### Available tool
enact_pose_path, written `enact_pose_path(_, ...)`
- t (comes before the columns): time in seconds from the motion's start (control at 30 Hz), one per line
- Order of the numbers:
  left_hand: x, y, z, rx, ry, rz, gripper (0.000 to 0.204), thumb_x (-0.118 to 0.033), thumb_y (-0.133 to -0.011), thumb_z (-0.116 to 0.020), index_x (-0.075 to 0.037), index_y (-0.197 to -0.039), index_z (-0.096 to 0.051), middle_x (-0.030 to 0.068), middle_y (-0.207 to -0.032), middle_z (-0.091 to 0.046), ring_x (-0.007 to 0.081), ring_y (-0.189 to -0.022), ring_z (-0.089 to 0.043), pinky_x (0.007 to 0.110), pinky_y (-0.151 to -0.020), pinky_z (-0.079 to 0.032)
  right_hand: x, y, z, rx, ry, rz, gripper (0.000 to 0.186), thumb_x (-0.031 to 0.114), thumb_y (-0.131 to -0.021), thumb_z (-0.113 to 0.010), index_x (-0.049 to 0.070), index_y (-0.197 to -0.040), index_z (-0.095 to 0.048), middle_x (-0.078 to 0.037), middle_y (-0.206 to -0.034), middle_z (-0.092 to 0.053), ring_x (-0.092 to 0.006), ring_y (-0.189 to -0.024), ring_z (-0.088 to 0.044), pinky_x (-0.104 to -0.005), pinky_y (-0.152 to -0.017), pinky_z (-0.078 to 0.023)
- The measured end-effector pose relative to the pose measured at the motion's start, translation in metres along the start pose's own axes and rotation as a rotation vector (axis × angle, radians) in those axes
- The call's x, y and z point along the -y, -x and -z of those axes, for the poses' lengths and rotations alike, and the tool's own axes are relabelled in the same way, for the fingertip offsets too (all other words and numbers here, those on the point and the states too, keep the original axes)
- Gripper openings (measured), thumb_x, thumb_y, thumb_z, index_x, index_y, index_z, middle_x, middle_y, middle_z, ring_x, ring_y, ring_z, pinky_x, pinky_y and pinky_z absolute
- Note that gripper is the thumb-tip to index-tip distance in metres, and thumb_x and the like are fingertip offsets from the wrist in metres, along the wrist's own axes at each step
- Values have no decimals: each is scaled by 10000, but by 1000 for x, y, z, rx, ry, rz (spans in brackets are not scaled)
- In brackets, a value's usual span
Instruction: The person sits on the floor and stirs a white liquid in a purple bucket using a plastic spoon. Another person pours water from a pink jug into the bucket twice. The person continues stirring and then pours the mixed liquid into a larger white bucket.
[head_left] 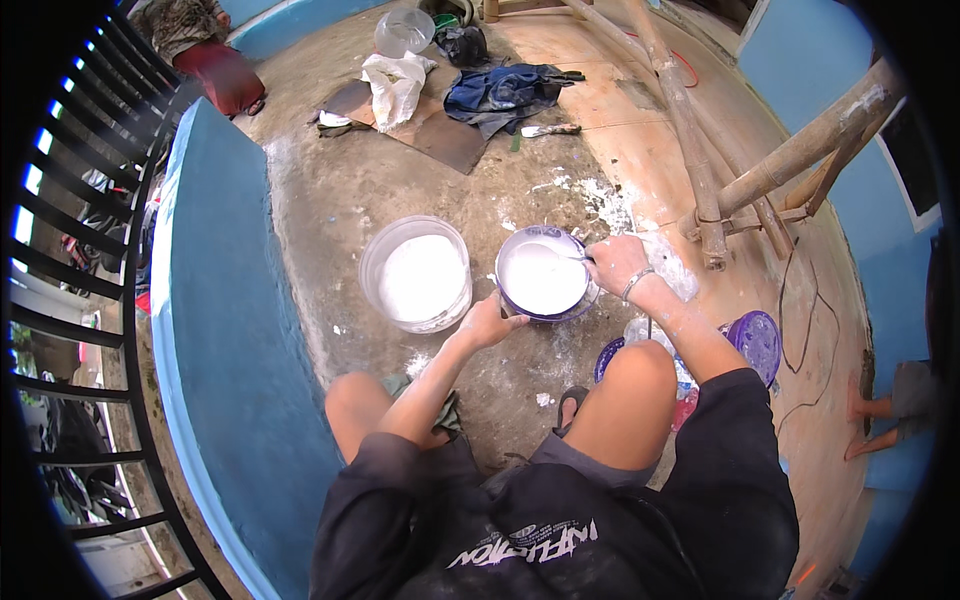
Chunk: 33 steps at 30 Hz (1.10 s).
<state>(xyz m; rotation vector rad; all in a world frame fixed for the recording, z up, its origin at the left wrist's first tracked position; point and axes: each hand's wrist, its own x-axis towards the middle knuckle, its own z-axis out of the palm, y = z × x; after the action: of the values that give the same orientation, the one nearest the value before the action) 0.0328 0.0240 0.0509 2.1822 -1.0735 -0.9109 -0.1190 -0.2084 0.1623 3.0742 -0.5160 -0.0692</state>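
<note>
A small purple bucket (543, 268) holds smooth white material on the concrete floor. My left hand (492, 320) grips its lower left side, thumb along the front. My right hand (613, 262), speckled white with a bracelet at the wrist, is closed on a thin tool handle (576, 257) reaching into the bucket; the tool's end is hidden. Left of it stands a larger translucent bucket (369, 275) of white material. Purple plastic containers (752, 345) lie beside my right knee.
A blue low wall (210, 330) and black railing line the left. Bamboo scaffolding (750, 178) and cables stand right. Ahead lie cardboard (450, 147), blue cloth (500, 95) and a white sack (398, 90). One person (215, 75) is at upper left, another person's legs (870, 410) at right.
</note>
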Motion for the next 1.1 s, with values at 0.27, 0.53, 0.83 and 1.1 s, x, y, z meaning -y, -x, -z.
enact_pose_path(0.27, -9, 1, -24, -236, 149, -16, 604, -378, -789, -829, 70, -1114, -587, 206, -914, -732, 346, -891, -722, 419, -817, -547, 23, -24, -54, 96, 131, 181, 121, 175, -779, -648, 117, -782, -754, -140, -778, -727, -292, -752, -729, -408, -674, -569)
enact_pose_path(0.53, -15, 4, -5, -89, -18, 2, 678, -409, -773, -834, 94, -1164, -599, 260, -998, -718, 383, -974, -703, 441, -870, -541, 48, -24, -53, 316, -126, -180, 290, 282, -727, -690, 61, -892, -779, -187, -885, -743, -323, -864, -731, -412, -807, -577)
enact_pose_path(0.83, -2, 1, -6, -6, -62, -85, 710, -398, -795, -805, 119, -1212, -554, 294, -1071, -691, 419, -1057, -667, 468, -900, -532, 13, 7, -19, 84, -225, -244, 332, 404, -768, -698, 154, -960, -802, -169, -828, -734, -342, -784, -717, -424, -768, -569)
enact_pose_path(1.1, -14, 16, 6, 44, -6, 72, 684, -363, -823, -780, 123, -1232, -527, 275, -1063, -696, 393, -1037, -683, 454, -887, -553, 31, 46, 33, -151, -9, -86, 225, 339, -840, -686, 125, -854, -754, -132, -714, -701, -314, -710, -702, -424, -651, -550)
